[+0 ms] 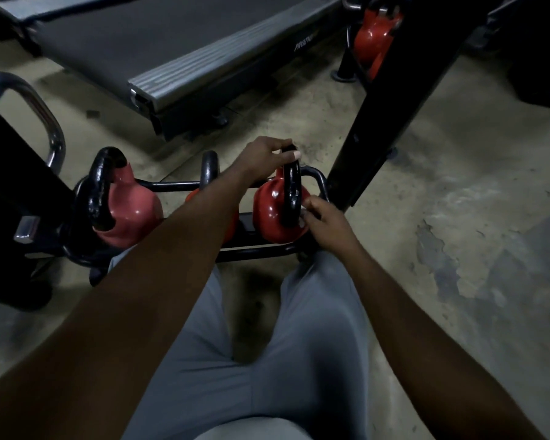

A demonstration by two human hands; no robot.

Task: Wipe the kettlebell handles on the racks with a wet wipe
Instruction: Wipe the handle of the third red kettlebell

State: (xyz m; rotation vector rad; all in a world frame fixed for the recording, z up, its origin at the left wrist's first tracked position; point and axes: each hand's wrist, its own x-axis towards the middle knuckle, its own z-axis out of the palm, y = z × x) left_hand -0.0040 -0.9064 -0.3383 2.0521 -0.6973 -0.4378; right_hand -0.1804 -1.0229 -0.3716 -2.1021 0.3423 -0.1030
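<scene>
**Right-hand kettlebell on the low rack: handle being worked, top steadied**

Fingers of the left hand are curled narrow over the crown of the black handle, thumb side pressing down. Likely reason: to stop the red kettlebell rocking or turning in its cradle while the other hand rubs. The right hand is pinched closed against the lower near leg of the same handle, where it meets the red body. A pale scrap shows at its fingertips; probably the wet wipe, but the light is dim and it is too small to be sure.

The person squats facing the low rack, grey trousers filling the lower view, both forearms reaching forward and down. That stance puts the handles within easy reach without lifting any weight out.

Position of the work: the held kettlebell sits at the right end of the rack, just beside the slanted black post. A middle kettlebell is mostly hidden behind the left forearm. A left kettlebell stands apart at the far end, handle untouched by either hand. Another red kettlebell hangs on an upper tier. A treadmill lies behind on the concrete floor.

Judgement: wiping under way on the lower handle leg; other handles remain.
</scene>
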